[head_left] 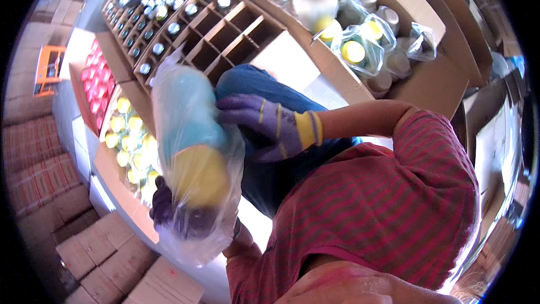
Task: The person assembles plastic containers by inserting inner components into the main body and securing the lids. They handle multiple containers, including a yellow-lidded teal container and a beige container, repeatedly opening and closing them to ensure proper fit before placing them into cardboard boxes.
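A clear plastic bag (197, 135) is wrapped round a light-blue container with a wide yellow end, probably its lid; the container is tilted and blurred. My left hand (164, 208), in a dark glove, grips it at the yellow end and is partly hidden by the plastic. Along its light-blue side lies my right hand (275, 126), in a purple glove with a yellow cuff. Those fingers are stretched out, with the tips at the bag's edge. Below the right hand are my legs in blue trousers (275, 87).
Beyond my knees stands a divided carton (242, 34) of bottles with several vacant cells. A carton (337, 76) of bagged, yellow-lidded jars is at upper right. Boxes of red-capped bottles (93, 81) and yellow-capped bottles (126, 135) sit left. Stacked cartons (112, 253) stand lower left.
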A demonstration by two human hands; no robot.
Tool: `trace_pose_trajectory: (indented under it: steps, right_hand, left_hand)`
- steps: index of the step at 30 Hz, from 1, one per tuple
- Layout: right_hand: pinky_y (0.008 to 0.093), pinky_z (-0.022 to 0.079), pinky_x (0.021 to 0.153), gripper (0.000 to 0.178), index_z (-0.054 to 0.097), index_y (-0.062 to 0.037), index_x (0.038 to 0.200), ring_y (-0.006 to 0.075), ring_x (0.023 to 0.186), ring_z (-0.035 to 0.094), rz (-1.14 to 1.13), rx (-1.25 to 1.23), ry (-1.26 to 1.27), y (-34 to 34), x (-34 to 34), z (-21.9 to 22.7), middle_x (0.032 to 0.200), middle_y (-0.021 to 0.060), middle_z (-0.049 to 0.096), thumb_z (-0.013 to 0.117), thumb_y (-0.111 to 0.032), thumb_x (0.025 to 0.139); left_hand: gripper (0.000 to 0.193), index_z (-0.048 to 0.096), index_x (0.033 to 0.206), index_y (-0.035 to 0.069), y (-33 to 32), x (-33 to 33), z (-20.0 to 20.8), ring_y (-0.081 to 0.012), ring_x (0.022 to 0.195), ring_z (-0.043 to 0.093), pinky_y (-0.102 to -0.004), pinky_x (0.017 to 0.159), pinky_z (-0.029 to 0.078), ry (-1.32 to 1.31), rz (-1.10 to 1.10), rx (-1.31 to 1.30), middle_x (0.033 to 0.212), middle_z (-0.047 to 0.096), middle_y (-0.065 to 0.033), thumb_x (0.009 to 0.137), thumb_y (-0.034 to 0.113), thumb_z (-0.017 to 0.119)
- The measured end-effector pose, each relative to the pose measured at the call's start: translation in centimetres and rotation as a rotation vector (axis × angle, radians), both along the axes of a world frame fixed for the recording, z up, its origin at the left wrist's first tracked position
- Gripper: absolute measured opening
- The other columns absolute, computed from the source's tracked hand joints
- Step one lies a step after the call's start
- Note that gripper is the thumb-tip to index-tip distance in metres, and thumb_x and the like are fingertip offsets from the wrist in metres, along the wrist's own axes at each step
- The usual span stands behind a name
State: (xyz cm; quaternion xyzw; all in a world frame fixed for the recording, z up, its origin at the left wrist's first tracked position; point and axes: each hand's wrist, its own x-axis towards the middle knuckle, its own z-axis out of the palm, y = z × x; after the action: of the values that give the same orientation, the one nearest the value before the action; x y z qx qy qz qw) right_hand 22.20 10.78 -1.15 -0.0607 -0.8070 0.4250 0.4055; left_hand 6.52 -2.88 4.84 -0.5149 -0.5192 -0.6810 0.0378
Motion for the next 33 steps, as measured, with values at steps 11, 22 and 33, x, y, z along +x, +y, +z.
trace_pose_trajectory:
  steps: [11, 22, 33]
  right_hand:
    - [0.0459, 0.043, 0.087, 0.043, 0.057, -0.0112, 0.096, 0.0324, 0.099, 0.056, -0.182, 0.065, 0.039, 0.6, -1.3, -3.3, 0.101, 0.0093, 0.058, 0.076, -0.033, 0.064]
    - [0.0363, 0.050, 0.084, 0.034, 0.063, -0.0048, 0.108, 0.0243, 0.096, 0.063, -0.124, -0.544, 0.448, 7.2, 2.2, -4.2, 0.102, 0.0121, 0.066, 0.073, -0.018, 0.078]
    - [0.0283, 0.052, 0.067, 0.033, 0.064, -0.0022, 0.107, 0.0148, 0.072, 0.061, -1.182, -0.656, 0.537, 22.4, 21.2, -6.9, 0.086, 0.0040, 0.065, 0.058, 0.008, 0.076]
  left_hand:
    - [0.034, 0.057, 0.110, -0.005, 1.1, 0.5, 0.9, -0.0321, 0.104, 0.059, -0.0443, 0.095, 0.047, 0.103, 0.042, -0.008, 0.106, 0.061, -0.0158, 0.095, 0.024, 0.050]
    - [0.040, 0.053, 0.115, -0.004, 7.4, 5.9, 2.4, -0.0314, 0.107, 0.057, -0.0446, 0.097, 0.045, 0.001, -0.138, 0.108, 0.109, 0.059, -0.0138, 0.096, 0.031, 0.052]
    - [0.044, 0.043, 0.137, 0.006, 3.3, -2.6, -5.6, -0.0349, 0.120, 0.052, -0.0436, 0.102, 0.046, 0.358, 0.115, -0.428, 0.133, 0.047, -0.0186, 0.102, 0.033, 0.041]
